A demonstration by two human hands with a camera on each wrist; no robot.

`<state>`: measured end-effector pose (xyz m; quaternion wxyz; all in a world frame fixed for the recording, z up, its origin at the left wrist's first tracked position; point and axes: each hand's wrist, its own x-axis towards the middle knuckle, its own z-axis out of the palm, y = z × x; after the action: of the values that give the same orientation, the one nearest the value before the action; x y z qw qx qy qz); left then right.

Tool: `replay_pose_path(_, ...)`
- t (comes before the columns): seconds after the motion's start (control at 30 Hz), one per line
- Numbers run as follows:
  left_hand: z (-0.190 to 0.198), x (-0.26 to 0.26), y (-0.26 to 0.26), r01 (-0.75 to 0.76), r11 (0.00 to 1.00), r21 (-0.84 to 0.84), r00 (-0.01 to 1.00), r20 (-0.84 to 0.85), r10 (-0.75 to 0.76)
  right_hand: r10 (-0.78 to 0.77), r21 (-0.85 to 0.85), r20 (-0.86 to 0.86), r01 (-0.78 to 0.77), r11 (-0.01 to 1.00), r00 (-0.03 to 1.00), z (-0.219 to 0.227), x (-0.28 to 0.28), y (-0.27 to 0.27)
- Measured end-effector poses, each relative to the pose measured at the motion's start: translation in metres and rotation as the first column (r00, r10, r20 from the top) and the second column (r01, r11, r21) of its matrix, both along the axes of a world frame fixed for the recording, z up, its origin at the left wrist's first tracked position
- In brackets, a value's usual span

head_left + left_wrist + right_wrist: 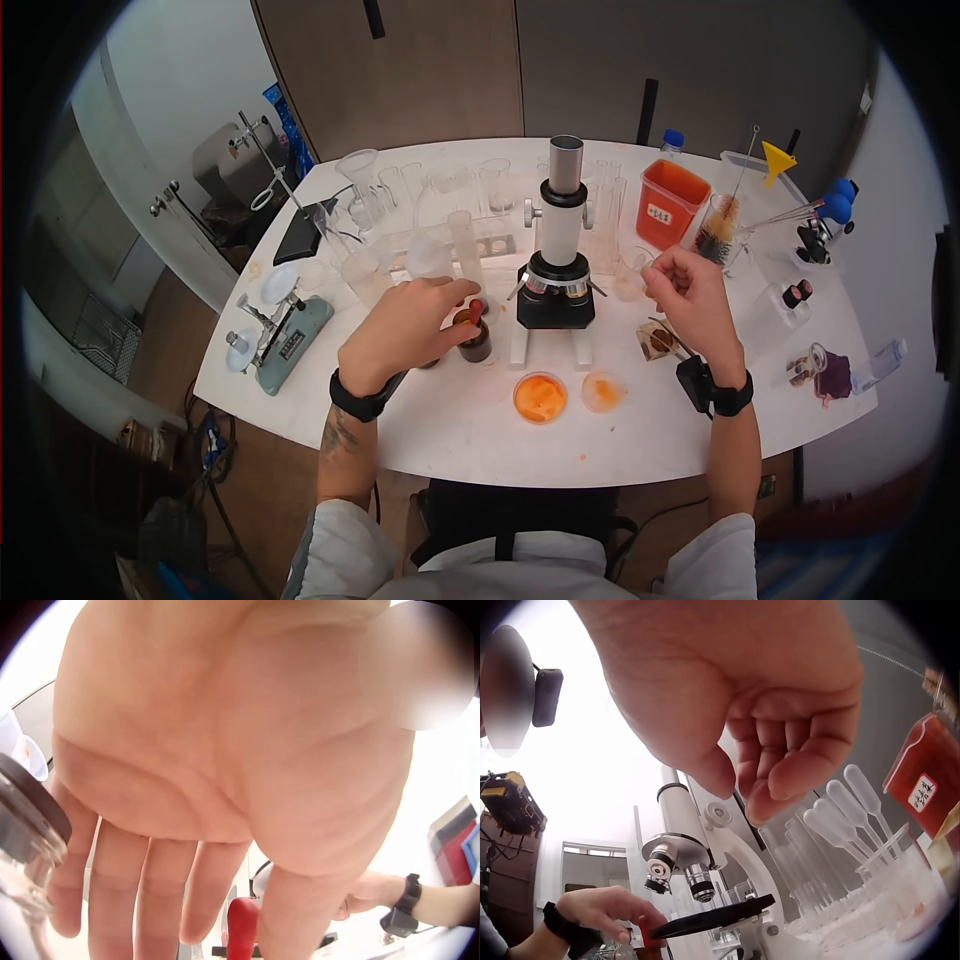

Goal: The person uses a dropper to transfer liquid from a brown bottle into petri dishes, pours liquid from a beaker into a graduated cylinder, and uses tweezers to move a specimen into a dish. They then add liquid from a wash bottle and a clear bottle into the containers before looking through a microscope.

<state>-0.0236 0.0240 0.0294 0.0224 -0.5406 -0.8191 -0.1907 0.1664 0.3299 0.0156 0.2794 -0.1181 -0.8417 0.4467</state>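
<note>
My left hand [405, 325] reaches over a brown glass bottle [476, 347] with a red rubber dropper bulb [475, 314]. In the left wrist view its fingers are straight, and the red bulb [242, 926] shows between index finger and thumb, right at the thumb. My right hand [692, 300] is raised right of the microscope [562, 235], near a clear beaker [632, 275]. Its fingers curl loosely with nothing between them in the right wrist view. Plastic transfer pipettes [841, 814] stand in the beaker, bulbs up, below and right of the right hand.
Two petri dishes [540, 398] with orange material lie in front of the microscope. A balance [290, 345] stands at the left, with glassware behind. At the right are a red-orange container [672, 205], a brush [718, 235], a yellow funnel [777, 162] and a small brown-topped box [657, 340].
</note>
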Motion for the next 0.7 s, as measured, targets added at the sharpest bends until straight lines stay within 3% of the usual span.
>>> replay_pose_path(0.23,0.009,0.002,0.003,0.074,0.994,0.078,0.997,-0.03,-0.071,0.003,-0.032,-0.011,-0.003,0.999,1.0,-0.001,0.001,0.003)
replay_pose_path(0.7,0.012,-0.002,0.0,0.021,0.992,0.127,0.997,0.071,-0.03,-0.002,0.007,0.016,0.002,1.0,1.0,-0.003,0.002,0.003)
